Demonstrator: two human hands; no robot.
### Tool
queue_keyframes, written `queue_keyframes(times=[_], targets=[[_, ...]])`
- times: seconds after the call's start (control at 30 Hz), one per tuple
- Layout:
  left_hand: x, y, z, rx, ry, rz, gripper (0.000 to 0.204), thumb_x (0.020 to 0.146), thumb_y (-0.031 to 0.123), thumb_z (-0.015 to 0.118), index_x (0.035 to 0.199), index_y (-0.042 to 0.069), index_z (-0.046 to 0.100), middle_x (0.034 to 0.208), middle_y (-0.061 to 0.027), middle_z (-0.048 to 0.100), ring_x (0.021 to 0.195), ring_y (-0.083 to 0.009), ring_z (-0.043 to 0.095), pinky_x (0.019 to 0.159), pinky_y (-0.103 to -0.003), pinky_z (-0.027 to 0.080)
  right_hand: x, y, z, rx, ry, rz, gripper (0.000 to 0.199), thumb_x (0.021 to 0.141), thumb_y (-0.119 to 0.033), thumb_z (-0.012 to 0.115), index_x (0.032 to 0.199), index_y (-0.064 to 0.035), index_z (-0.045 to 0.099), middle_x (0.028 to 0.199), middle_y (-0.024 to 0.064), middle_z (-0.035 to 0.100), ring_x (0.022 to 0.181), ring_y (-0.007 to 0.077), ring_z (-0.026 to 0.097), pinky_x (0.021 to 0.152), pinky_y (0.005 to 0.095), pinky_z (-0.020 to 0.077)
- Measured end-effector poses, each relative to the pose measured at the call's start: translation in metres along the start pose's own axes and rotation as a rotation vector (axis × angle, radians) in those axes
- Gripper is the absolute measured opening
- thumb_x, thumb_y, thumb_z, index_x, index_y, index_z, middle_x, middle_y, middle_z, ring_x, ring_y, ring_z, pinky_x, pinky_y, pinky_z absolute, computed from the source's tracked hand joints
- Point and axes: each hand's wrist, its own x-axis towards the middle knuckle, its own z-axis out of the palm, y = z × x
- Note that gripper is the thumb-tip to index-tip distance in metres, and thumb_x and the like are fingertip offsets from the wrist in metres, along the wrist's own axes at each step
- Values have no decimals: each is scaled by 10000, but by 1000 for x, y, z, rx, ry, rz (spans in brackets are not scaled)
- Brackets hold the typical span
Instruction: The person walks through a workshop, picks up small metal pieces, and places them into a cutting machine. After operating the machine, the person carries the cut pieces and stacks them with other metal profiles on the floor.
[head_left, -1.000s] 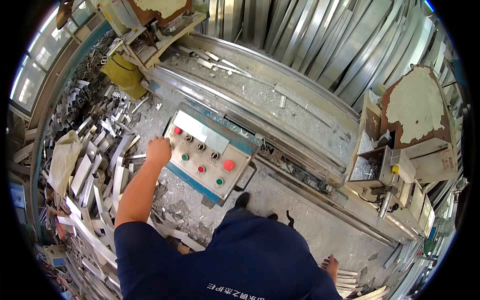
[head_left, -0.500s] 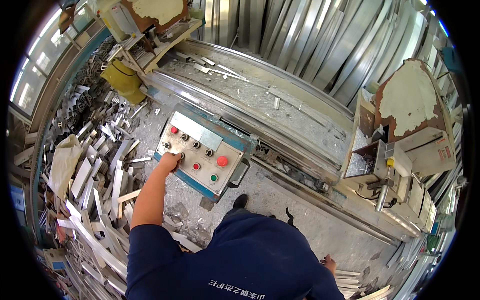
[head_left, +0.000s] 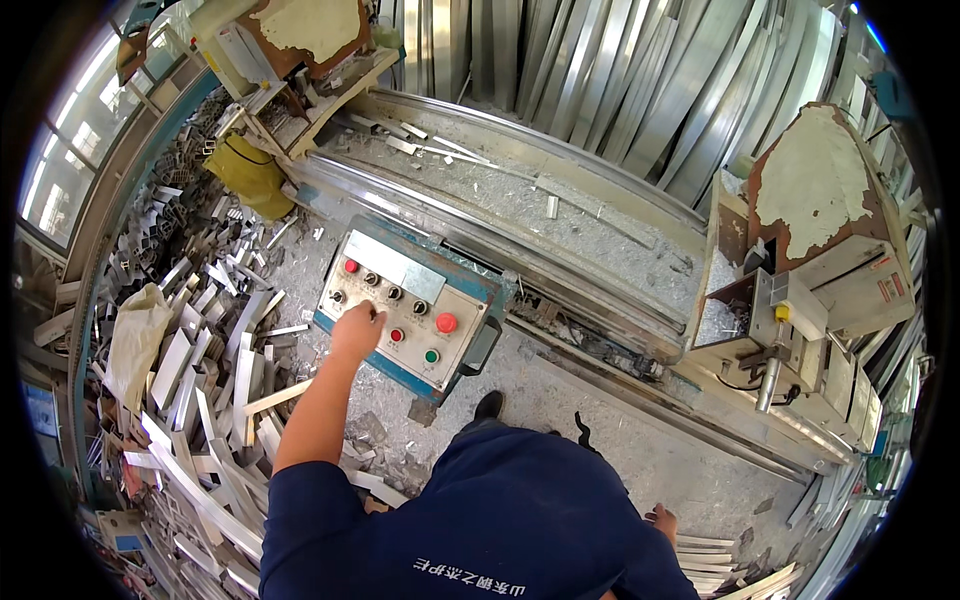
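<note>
My left hand reaches over the left part of a control panel, its fingers curled down at a spot among the switches. Whatever they grip is covered by the hand. Around it on the panel are black rotary switches, a small red button, a green button and a large red mushroom button. The panel tops a blue-edged box with a handle at its right. Low at my right side hangs my right hand, partly hidden by my body, fingers loosely apart, with nothing seen in them.
Behind the panel runs a long machine bed strewn with metal chips. A saw head stands at its right, another housing at its left. Metal offcuts heap up on the left near a yellow bucket. Long profiles lean behind.
My left hand has shifted slightly right and toward me over the panel, its fingers now bent lower. The view has moved a little; my right hand still hangs at my side.
</note>
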Motion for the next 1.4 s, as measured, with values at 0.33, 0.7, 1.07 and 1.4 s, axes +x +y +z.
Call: queue_keyframes(times=[0.33,0.7,1.07,1.4], targets=[[41,15,16,312,154,505,210,797,30,507,992,77,571,975,-99,611,976,-313,563,835,-432,457,2,-6,-11,17,2,-42,346,963,-276,498,1104,38,527,832,115,588,582,211,577,483,311,479],[-5,39,10,-12,-101,191,194,843,246,578,808,64,632,903,-124,651,1016,-331,542,833,-426,452,-15,46,-25,-380,-78,-289,243,912,-234,534,951,4,562,740,82,553,530,170,537,439,293,451],[-19,15,68,-113,-483,149,363,840,336,557,774,14,709,679,-142,673,694,-297,668,706,-412,519,7,30,-28,-1,45,-9,342,922,-258,562,1090,39,569,833,115,628,634,211,604,538,332,498],[-2,30,60,-32,-605,138,321,803,269,575,682,1,704,587,-115,658,517,-198,653,579,-329,541,25,39,-6,3,1,21,371,909,-265,585,1116,43,570,863,122,638,675,218,624,577,350,544]])
